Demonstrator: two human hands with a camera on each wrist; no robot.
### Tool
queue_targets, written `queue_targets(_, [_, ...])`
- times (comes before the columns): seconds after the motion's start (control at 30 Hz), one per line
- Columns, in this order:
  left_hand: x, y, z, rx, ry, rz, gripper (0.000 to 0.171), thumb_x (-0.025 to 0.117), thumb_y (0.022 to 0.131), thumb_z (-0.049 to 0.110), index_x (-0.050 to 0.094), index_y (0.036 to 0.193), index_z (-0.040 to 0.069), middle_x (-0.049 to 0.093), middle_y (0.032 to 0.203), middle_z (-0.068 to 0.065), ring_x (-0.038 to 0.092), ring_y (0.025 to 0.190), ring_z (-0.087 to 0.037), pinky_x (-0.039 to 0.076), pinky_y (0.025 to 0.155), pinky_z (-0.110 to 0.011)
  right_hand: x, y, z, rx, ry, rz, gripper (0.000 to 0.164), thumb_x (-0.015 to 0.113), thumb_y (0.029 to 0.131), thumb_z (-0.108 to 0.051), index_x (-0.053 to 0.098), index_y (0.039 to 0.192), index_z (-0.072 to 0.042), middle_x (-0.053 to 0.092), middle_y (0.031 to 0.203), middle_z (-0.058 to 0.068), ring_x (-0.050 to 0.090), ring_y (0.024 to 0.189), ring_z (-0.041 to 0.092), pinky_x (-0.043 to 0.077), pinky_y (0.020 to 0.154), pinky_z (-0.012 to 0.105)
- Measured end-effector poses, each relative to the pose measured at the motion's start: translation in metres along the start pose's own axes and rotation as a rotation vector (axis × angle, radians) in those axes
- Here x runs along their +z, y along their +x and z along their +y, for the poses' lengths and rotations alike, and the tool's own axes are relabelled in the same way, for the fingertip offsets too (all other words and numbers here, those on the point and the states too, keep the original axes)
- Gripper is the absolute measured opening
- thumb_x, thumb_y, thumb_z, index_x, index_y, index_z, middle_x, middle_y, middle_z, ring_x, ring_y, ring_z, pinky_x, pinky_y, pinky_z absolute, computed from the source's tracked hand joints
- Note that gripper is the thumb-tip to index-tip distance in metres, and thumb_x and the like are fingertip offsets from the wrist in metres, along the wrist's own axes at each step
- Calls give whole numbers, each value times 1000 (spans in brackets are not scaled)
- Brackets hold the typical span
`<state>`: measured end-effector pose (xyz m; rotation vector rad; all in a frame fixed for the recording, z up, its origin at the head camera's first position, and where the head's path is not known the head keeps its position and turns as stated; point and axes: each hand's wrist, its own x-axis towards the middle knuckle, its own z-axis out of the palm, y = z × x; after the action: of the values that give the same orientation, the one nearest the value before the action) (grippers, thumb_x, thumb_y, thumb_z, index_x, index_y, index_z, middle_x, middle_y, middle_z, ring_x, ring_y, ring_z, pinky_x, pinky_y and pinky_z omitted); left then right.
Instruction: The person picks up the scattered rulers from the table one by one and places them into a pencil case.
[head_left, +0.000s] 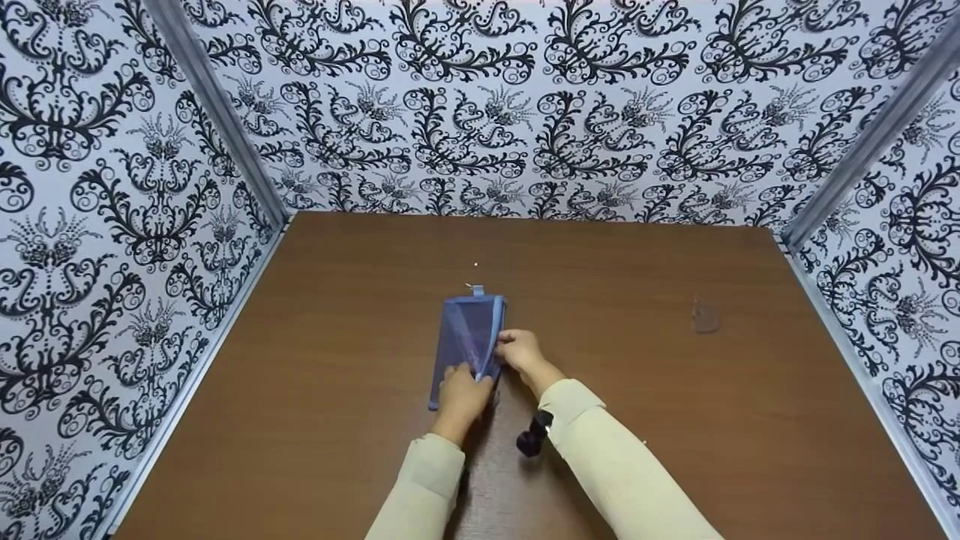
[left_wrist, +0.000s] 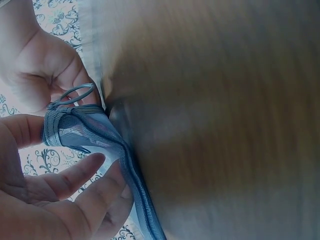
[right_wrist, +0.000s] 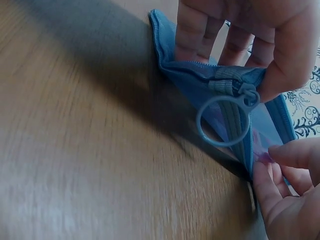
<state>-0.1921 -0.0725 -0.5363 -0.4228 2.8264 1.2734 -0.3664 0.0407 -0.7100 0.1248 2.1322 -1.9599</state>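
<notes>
A blue mesh zip pouch (head_left: 459, 330) with lighter blue edging lies on the table, its zipped side parted. My left hand (head_left: 463, 394) grips its near end, thumb on the corner by the zip slider. A pale blue ring pull (right_wrist: 225, 142) hangs from that slider. Along the pouch's right edge, my right hand (head_left: 521, 351) pinches the zip border between thumb and fingers. Something pink-purple (right_wrist: 262, 157) shows beside those fingertips; its kind cannot be made out. The left wrist view has the left hand (left_wrist: 60, 200) in front and the right hand (left_wrist: 47, 70) behind the pouch.
A small clear plastic piece (head_left: 705, 316) lies on the brown wooden table (head_left: 600, 277), to the right. Patterned walls (head_left: 480, 112) stand at the back and both sides, with metal strips along the corners. A black device (head_left: 534, 433) sticks out at the right wrist.
</notes>
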Motion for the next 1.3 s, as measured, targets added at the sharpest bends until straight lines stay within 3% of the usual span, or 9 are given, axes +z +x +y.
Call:
queue_targets(0.07, [0,0,0,-1,0,2,46,62,84,22,60,118,-8,55,115,-25,55,104,-46,44,88,-54,-4,63,70,-3,20,-30,26,74,74,0,72,100,-2,70,92,9,70,74,22,57,65,36])
queue_targets(0.1, [0,0,-1,-1,-1,2,47,62,84,22,60,119,-9,55,116,-26,54,105,-46,44,88,-54,-5,83,91,15,16,-37,26,74,74,-1,72,100,-4,70,96,11,70,77,24,57,67,38])
queue_targets(0.2, [1,0,-1,-3,-2,0,47,63,84,22,59,120,-9,54,118,-26,54,106,-47,44,89,-55,-6,101,112,10,14,-57,29,72,73,1,72,102,-3,69,101,14,70,80,26,57,68,40])
queue_targets(0.4, [1,0,-2,-2,-7,-3,46,63,84,21,60,119,-8,54,116,-26,54,105,-46,44,88,-55,-5,29,36,-4,14,-69,29,65,73,5,71,101,0,69,97,12,69,78,23,57,68,37])
queue_targets(0.43, [1,0,-2,-1,-10,-2,45,63,84,21,60,118,-8,55,115,-26,54,104,-46,44,88,-55,-5,2,6,-18,9,-67,29,64,74,6,71,102,2,69,97,13,69,78,23,57,69,37])
queue_targets(0.63, [1,-1,-1,0,-20,-2,43,63,84,22,61,116,-7,56,112,-23,55,102,-44,44,87,-54,-3,-89,-96,-15,-28,-6,23,63,82,7,67,104,8,68,95,19,68,82,26,56,75,40])
queue_targets(0.9, [0,0,-1,-10,6,-11,51,62,84,24,57,123,-9,54,115,-25,53,105,-46,43,91,-54,-10,-98,-110,-48,6,51,21,61,81,7,67,101,8,68,87,15,65,75,19,55,71,38])
queue_targets(1.07, [2,0,-1,-9,22,-1,51,62,84,24,58,122,-8,54,114,-25,54,106,-46,43,91,-54,-15,-122,-139,1,-23,80,26,56,82,9,63,107,13,67,89,17,62,73,16,54,71,34])
queue_targets(1.3, [1,0,0,-22,26,-1,49,62,83,25,60,122,-6,54,117,-26,53,109,-46,42,92,-55,-27,-124,-148,-11,-9,85,32,56,83,10,60,114,14,64,102,26,61,74,17,53,69,31])
